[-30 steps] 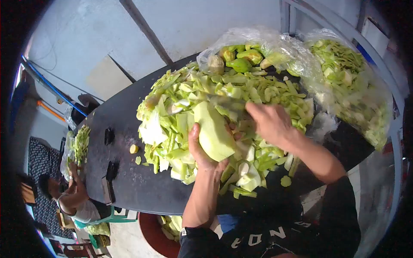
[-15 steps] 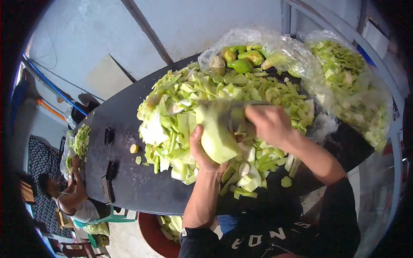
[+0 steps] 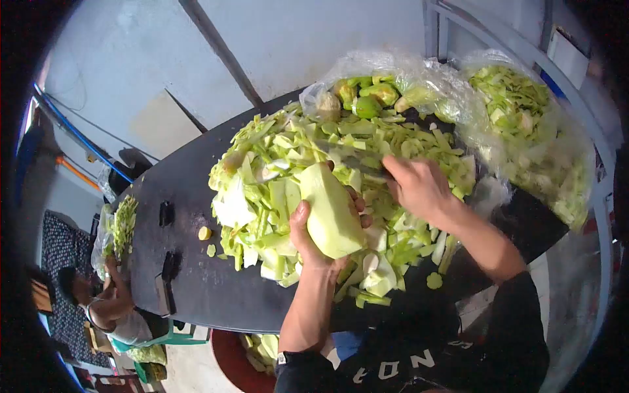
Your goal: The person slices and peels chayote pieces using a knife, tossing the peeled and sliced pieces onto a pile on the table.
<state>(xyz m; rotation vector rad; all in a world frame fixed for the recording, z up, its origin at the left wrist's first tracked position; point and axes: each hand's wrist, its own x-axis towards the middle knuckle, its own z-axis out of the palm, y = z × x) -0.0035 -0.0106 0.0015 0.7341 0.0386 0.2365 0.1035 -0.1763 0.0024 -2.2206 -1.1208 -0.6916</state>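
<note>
A large peeled pale-green fruit, like a green papaya, is tilted upright in my left hand. The thumb lies on its near side and the fingers wrap round the far side. My right hand is closed round the handle of a knife. Its blurred blade points left, just above and beyond the fruit's top end; whether it touches cannot be made out. Beneath both hands spreads a big heap of green peelings and slices.
Several unpeeled or part-peeled green fruits lie behind the heap by clear plastic. A plastic bag of peelings stands right on the dark table. Below the edge is a red tub. Another person works at the left end.
The knife has come off the fruit's upper part, and my right hand has moved slightly up. The fruit has turned a little in my left hand, baring its top end.
</note>
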